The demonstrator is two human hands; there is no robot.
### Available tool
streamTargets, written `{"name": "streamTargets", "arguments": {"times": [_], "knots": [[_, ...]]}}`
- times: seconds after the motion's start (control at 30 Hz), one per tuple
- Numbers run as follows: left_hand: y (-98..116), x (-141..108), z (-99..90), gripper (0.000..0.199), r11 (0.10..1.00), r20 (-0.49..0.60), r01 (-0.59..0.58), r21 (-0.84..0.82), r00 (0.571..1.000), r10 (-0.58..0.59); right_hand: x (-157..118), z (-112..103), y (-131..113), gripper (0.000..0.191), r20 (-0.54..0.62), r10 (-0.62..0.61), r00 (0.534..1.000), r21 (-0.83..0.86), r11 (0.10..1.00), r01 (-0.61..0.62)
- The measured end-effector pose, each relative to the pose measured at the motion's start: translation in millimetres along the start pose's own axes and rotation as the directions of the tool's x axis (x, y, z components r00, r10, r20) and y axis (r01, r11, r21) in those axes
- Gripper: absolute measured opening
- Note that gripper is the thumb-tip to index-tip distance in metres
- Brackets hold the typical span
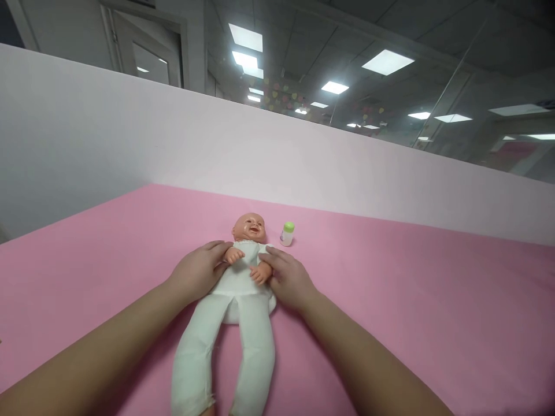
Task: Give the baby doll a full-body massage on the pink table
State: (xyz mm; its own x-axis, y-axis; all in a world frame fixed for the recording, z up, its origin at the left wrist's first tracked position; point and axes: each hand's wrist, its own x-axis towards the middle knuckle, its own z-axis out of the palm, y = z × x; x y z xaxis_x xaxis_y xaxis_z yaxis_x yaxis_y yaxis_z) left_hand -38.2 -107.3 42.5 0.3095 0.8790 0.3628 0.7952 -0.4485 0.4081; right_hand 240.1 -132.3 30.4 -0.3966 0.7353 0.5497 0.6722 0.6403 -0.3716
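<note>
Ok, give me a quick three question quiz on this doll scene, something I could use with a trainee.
1. True or false: the baby doll lies on its back on the pink surface.
2. Which colour is the cap of the small bottle that stands beside the doll's head? A red, B green, C blue.
3. Fill in: the left hand and the right hand rest on either side of the doll's ____.

Key
1. True; its face points up and its legs in white cloth stretch toward the camera.
2. B, green.
3. Torso; each hand lies against one side, near the doll's small arms.
</note>
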Motion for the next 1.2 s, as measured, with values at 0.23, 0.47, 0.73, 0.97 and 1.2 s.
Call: {"name": "streamTargets", "arguments": {"times": [0.23,0.47,0.73,0.97,1.2], "knots": [[-17.5,-3.7,8.2,0.059,0.985,0.105,-0.136,0.106,0.987,0.125,-2.8,0.7,-5.9,0.053,0.156,-0.098,0.983,-0.167,0.978,0.124],[-18.9,-1.0,16.6,0.054,0.988,0.018,-0.051,-0.145,0.998,0.054,-2.1,0.7,-3.2,0.06,0.144,-0.079,0.986,-0.134,0.986,0.098],[-29.5,7.5,6.4,0.042,0.92,-0.03,0.176,-0.351,0.98,-0.199,-1.8,-9.4,12.6,0.046,0.015,0.192,0.981,0.37,0.911,-0.184],[-69.0,21.7,14.9,0.039,0.264,0.164,0.373,-0.889,0.799,-0.578,4.2,-23.6,53.1,0.071,-0.052,0.694,0.718,0.78,0.477,-0.404],[-83.4,28.1,19.8,0.016,-0.087,0.319,0.35,-0.933,0.69,-0.649,3.7,-26.9,84.0,0.025,0.356,0.846,0.397,0.81,-0.067,-0.583]]}}
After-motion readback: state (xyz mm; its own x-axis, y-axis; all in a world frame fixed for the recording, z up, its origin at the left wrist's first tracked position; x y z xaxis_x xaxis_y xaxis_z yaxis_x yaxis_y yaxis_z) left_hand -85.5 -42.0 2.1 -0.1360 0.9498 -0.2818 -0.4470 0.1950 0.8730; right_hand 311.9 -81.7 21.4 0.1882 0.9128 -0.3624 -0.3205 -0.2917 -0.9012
